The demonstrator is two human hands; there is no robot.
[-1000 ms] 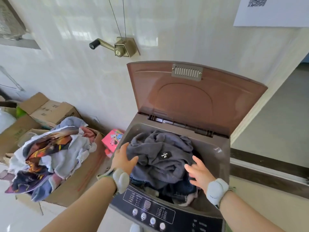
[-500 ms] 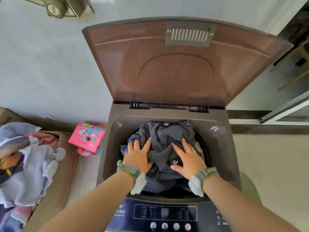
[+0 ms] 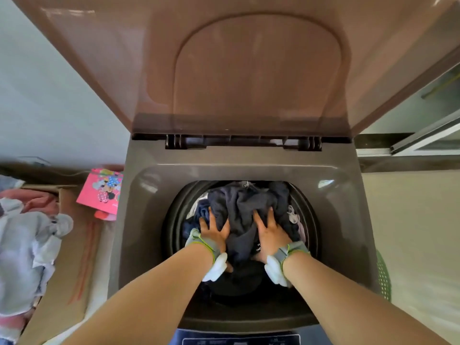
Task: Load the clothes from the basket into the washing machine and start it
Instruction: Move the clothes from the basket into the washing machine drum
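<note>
Head view, left hand point(image 3: 214, 232), right hand point(image 3: 270, 236), fingers point(image 3: 271, 217) splayed, pressing clothes point(image 3: 246, 202) in washing machine point(image 3: 149, 195)

Flat, fingers spread: left hand point(image 3: 213, 232), right hand point(image 3: 270, 235)

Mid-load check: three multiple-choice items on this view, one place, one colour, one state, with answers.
1. The left hand and right hand are: A. on a tap B. on dark clothes in the drum C. on a door handle
2. The box beside the washing machine is: A. pink B. green C. black
3. The lid is: A. shut B. raised open C. removed
Answers: B, both press flat on the clothes; A, its printed face is pink; B, it stands up on its hinges.
</note>
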